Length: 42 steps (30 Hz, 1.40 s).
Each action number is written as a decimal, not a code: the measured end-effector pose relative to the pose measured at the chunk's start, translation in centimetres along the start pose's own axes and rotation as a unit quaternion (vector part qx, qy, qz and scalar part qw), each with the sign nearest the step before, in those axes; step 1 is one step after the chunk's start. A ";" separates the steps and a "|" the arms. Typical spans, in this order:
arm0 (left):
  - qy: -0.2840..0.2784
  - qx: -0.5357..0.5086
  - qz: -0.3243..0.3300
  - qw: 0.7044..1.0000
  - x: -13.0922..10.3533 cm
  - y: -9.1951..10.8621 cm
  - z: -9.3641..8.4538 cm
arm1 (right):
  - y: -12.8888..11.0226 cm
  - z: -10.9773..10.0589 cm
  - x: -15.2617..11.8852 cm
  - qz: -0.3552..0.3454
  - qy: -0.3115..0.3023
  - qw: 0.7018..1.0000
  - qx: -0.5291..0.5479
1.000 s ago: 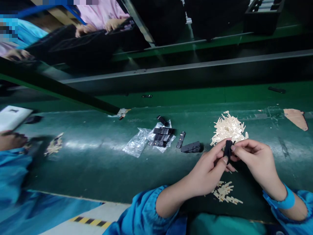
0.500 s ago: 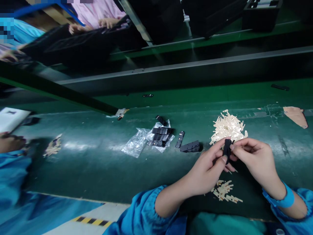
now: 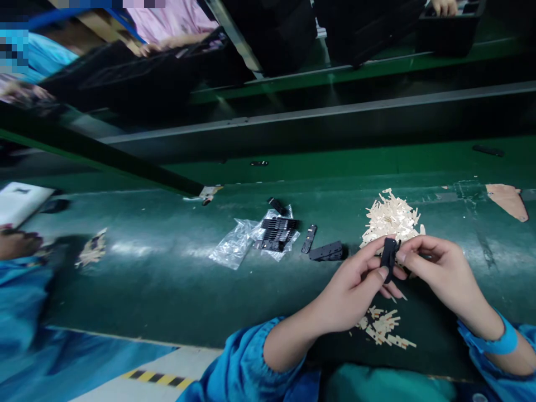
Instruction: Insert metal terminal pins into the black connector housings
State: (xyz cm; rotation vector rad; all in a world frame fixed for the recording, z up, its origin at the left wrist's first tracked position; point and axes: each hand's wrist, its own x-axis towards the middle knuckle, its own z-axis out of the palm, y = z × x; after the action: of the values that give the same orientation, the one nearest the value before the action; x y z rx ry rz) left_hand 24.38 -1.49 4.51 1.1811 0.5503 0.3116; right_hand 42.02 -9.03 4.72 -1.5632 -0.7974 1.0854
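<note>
Black piece (image 3: 389,261) is up between the hands: left hand (image 3: 354,287) has it clamped, right hand (image 3: 446,268) is at its edge, can't tell if gripping. One fumbled fingertip hold could drop it onto the pale strips (image 3: 391,215). Clear bag (image 3: 234,245) has black parts (image 3: 278,230) alongside, maybe inside; co-worker's hand (image 3: 444,7) is at the far bin (image 3: 450,36).

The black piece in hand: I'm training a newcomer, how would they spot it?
On the green table, find the big pile of pale strips at right. At its lower edge in view, the left hand holds the black piece, unlike the black parts lying farther left.
</note>
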 end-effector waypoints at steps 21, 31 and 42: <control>-0.006 0.009 0.004 1.000 0.0 -0.1 0.1 | -0.2 0.1 0.0 0.033 -0.049 0.998 0.033; -0.004 0.006 0.006 1.000 -0.1 -0.2 0.0 | -0.4 0.4 0.0 0.029 -0.031 0.999 0.027; -0.012 -0.012 0.004 1.000 0.0 0.0 -0.1 | 0.1 0.4 -0.3 -0.011 -0.055 0.998 -0.021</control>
State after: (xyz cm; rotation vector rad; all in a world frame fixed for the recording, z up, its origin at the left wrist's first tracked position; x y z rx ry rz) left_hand 24.37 -1.41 4.46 1.1629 0.5201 0.3098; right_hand 41.55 -9.18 4.66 -1.5367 -0.9152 1.1520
